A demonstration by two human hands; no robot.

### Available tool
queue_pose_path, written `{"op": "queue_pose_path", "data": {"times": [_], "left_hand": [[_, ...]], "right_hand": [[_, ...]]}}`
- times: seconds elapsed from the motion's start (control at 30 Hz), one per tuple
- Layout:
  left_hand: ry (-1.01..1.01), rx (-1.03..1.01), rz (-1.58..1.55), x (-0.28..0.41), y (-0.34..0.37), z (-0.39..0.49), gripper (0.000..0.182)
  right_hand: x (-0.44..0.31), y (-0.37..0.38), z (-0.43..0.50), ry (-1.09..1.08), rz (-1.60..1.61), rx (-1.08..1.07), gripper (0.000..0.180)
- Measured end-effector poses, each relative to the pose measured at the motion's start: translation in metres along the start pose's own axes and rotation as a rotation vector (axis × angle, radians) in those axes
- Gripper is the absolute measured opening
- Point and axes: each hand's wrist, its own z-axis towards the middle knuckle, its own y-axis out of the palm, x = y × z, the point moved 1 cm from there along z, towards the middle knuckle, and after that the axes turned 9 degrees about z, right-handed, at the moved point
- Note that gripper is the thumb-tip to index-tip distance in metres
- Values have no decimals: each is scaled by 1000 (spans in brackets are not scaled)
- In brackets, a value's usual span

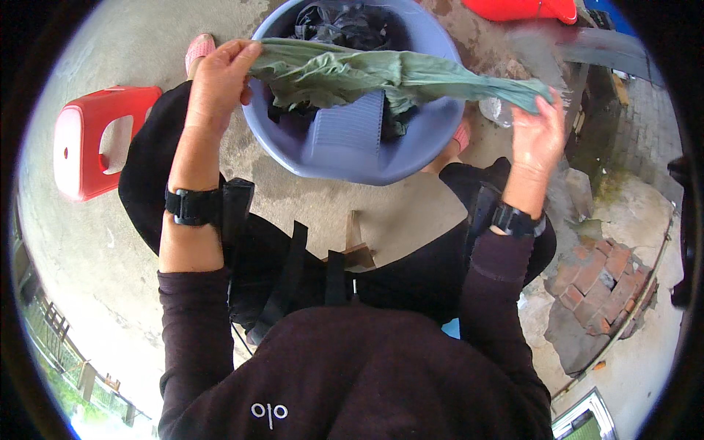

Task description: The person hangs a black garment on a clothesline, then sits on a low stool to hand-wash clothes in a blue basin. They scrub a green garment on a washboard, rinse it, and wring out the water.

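A wet-looking green cloth (352,71) is stretched sideways above a blue-grey plastic basin (352,173). My left hand (223,80) grips its left end over the basin's left rim. Beyond the right rim, my right hand (539,129) pinches the other end between thumb and fingers. Under the cloth, a ribbed washboard surface (349,129) slopes inside the basin. Dark wet fabric (344,25) lies in the basin's far part. The cloth hides some of the basin's inside.
A red plastic stool (77,148) stands on the concrete floor at the left. At the top right is a red plastic object (522,8). Exposed bricks (602,275) show in broken ground at the right. A pink shoe (201,48) is beside the basin.
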Motion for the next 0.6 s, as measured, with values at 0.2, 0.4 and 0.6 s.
{"op": "queue_pose_path", "data": {"times": [0.2, 0.4, 0.6], "left_hand": [[-264, 37, -332, -19, -3, 11, 19], [-280, -34, 91, -59, 18, 19, 28], [388, 262, 910, -41, 46, 8, 39]], "right_hand": [[-2, 13, -11, 51, -174, 103, 20], [26, 15, -24, 73, -154, -9, 18], [17, 40, -37, 114, -26, -203, 17]]}}
